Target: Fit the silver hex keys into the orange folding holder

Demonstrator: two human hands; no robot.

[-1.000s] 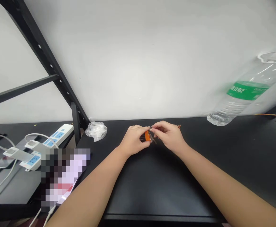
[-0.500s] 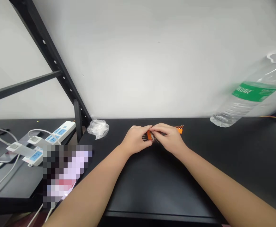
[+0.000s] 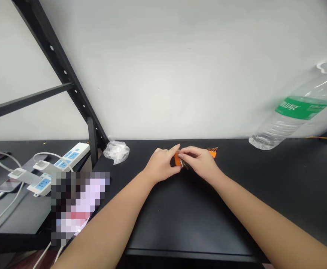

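My left hand (image 3: 162, 164) is closed around the side of a small orange hex key holder (image 3: 177, 160), its index finger raised at the top edge. Several thin metal rods that look like hex keys (image 3: 183, 163) stick out of the holder at a slant. My right hand (image 3: 199, 162) pinches at the holder's right side, thumb and fingertips on what seems to be one of the keys; the fingers partly hide it. Just behind the right hand lies a second orange holder (image 3: 213, 153) with copper-coloured rods, partly covered by the hand.
On the black table (image 3: 194, 224), a crumpled clear plastic bag (image 3: 116, 152) lies at the back left. A large water bottle (image 3: 298, 108) with a green label leans at the right. Leftward are a black metal frame (image 3: 59, 59), a power strip (image 3: 70, 157) with chargers, and a blurred-out screen (image 3: 87, 201).
My left index finger has lifted off the holder's top. The right fingertips have shifted slightly, and more of the holder's orange face shows.
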